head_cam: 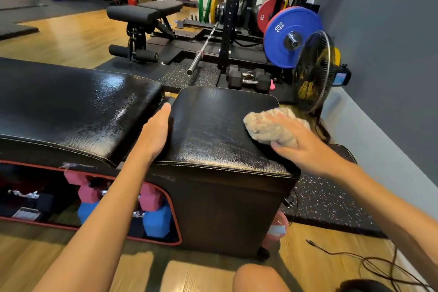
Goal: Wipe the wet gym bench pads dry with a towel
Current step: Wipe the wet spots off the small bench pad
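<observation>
The right hand (305, 142) presses a crumpled beige towel (267, 129) with flat fingers onto the small seat pad's (213, 130) right edge. The left hand (155, 133) lies released against that pad's left side. The long pad (71, 106) beside it glistens with droplets.

Towel (272, 127) on right pad (220, 125)

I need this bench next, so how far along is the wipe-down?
Partway. The small pad looks mostly dry. The right hand presses the towel on its right side, while the left hand rests on its left edge. The long pad, beaded with water, remains.
</observation>
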Action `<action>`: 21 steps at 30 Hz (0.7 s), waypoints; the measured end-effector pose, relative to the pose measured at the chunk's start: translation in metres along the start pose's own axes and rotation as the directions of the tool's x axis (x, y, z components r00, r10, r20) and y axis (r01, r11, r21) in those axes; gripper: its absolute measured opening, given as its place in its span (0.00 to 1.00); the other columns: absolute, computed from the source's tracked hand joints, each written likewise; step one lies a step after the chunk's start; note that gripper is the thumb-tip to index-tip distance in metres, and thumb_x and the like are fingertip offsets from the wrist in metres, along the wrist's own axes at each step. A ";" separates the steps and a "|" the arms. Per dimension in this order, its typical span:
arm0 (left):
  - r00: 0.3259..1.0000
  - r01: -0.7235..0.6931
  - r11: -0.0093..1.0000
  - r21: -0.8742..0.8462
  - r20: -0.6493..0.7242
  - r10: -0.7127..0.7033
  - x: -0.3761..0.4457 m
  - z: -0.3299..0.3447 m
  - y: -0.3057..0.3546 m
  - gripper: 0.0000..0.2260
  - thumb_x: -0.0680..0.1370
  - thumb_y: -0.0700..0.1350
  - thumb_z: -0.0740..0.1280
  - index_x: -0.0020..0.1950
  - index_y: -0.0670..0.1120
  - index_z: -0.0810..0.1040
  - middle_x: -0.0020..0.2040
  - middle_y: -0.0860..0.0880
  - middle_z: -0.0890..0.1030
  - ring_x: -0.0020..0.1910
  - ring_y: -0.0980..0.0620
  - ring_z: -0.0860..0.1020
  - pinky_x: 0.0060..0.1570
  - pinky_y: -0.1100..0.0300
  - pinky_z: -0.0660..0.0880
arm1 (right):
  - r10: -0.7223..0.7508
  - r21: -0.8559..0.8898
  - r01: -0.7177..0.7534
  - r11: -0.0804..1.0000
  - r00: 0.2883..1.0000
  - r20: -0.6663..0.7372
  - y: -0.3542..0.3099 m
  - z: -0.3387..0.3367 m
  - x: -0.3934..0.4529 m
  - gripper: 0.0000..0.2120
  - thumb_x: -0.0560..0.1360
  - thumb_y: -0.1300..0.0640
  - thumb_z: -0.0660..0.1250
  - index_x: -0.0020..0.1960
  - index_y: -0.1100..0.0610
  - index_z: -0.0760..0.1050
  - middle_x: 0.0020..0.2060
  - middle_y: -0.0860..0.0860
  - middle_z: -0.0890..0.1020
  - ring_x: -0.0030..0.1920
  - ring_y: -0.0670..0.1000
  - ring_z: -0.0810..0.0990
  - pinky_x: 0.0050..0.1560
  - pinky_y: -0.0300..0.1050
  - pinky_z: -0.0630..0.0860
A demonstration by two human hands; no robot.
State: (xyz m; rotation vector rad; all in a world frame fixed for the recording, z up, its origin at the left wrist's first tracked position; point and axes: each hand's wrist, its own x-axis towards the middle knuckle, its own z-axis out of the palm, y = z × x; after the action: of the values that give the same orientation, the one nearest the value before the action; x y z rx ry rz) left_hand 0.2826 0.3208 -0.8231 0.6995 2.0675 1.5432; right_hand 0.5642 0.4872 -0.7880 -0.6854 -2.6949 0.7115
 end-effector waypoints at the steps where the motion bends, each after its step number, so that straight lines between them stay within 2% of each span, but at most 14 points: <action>1: 1.000 0.022 0.999 -0.028 0.007 -0.022 0.000 -0.002 -0.001 0.40 0.68 0.73 0.50 0.72 0.52 0.70 0.72 0.51 0.70 0.71 0.50 0.67 0.73 0.46 0.58 | -0.005 0.002 0.005 1.000 1.000 0.003 -0.010 0.001 -0.012 0.28 0.72 0.33 0.61 0.68 0.30 0.54 0.73 0.37 0.56 0.77 0.42 0.48 0.79 0.55 0.44; 3: 1.000 0.024 0.996 -0.091 0.013 -0.022 0.000 -0.003 0.000 0.44 0.65 0.75 0.52 0.73 0.52 0.69 0.73 0.52 0.69 0.73 0.52 0.65 0.74 0.47 0.57 | -0.014 -0.024 0.014 1.000 0.999 -0.034 -0.028 0.008 -0.026 0.32 0.71 0.33 0.59 0.73 0.37 0.58 0.69 0.31 0.54 0.75 0.38 0.48 0.78 0.47 0.41; 5: 1.000 0.004 0.993 -0.121 0.009 -0.003 -0.003 -0.003 0.000 0.44 0.65 0.75 0.52 0.74 0.52 0.68 0.73 0.53 0.68 0.73 0.53 0.64 0.74 0.47 0.56 | 0.000 -0.108 -0.014 0.994 0.992 -0.124 -0.044 0.022 -0.034 0.37 0.70 0.30 0.53 0.76 0.44 0.60 0.70 0.31 0.54 0.77 0.42 0.48 0.76 0.44 0.38; 8: 1.000 0.006 0.992 -0.127 0.030 -0.002 -0.005 -0.003 0.000 0.42 0.66 0.75 0.53 0.74 0.53 0.66 0.74 0.55 0.68 0.73 0.55 0.63 0.75 0.48 0.54 | 0.057 -0.216 -0.105 0.971 0.974 -0.221 -0.073 0.058 -0.042 0.35 0.70 0.28 0.44 0.75 0.36 0.56 0.78 0.41 0.56 0.80 0.51 0.45 0.76 0.51 0.34; 12: 0.997 0.013 0.985 -0.172 0.079 0.001 -0.002 -0.004 -0.001 0.34 0.73 0.70 0.53 0.72 0.51 0.70 0.70 0.55 0.71 0.70 0.56 0.67 0.73 0.52 0.58 | 0.068 -0.245 -0.121 0.962 0.974 -0.214 -0.121 0.104 -0.027 0.34 0.74 0.36 0.52 0.79 0.40 0.52 0.80 0.50 0.50 0.79 0.60 0.40 0.74 0.61 0.31; 15: 0.995 0.005 0.970 -0.245 0.096 0.019 -0.001 -0.002 -0.002 0.23 0.81 0.61 0.52 0.66 0.48 0.74 0.63 0.54 0.77 0.59 0.60 0.74 0.63 0.63 0.66 | 0.086 -0.207 -0.108 0.972 0.990 -0.108 -0.152 0.117 0.010 0.33 0.77 0.42 0.57 0.79 0.42 0.50 0.80 0.51 0.47 0.78 0.62 0.38 0.73 0.66 0.31; 17: 0.997 0.030 0.955 -0.296 0.081 -0.006 0.005 -0.003 -0.003 0.24 0.81 0.60 0.53 0.68 0.45 0.72 0.65 0.49 0.76 0.58 0.56 0.75 0.62 0.62 0.69 | 0.078 -0.189 -0.093 0.978 0.994 -0.082 -0.170 0.124 0.029 0.32 0.78 0.45 0.61 0.79 0.45 0.52 0.80 0.53 0.48 0.78 0.64 0.38 0.73 0.67 0.32; 19: 0.993 0.104 0.896 -0.431 0.102 -0.066 0.005 -0.005 0.002 0.23 0.82 0.58 0.52 0.66 0.42 0.71 0.56 0.44 0.78 0.50 0.52 0.77 0.51 0.61 0.75 | 0.075 -0.188 -0.085 0.978 0.995 -0.061 -0.183 0.130 0.040 0.31 0.78 0.46 0.61 0.78 0.46 0.54 0.80 0.55 0.50 0.78 0.65 0.40 0.73 0.68 0.32; 21: 0.989 0.144 0.827 -0.544 0.114 -0.097 0.005 -0.008 0.003 0.22 0.83 0.55 0.52 0.65 0.39 0.70 0.52 0.41 0.76 0.46 0.49 0.77 0.48 0.57 0.75 | 0.070 -0.197 -0.081 0.977 0.996 -0.058 -0.187 0.136 0.048 0.30 0.79 0.45 0.61 0.78 0.46 0.55 0.79 0.55 0.52 0.78 0.65 0.41 0.72 0.68 0.32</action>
State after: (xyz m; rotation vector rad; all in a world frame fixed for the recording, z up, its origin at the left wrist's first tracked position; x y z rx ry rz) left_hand 0.2735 0.3189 -0.8182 0.3909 1.4524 1.8742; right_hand 0.4032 0.3148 -0.7985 -0.8457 -2.7301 0.4376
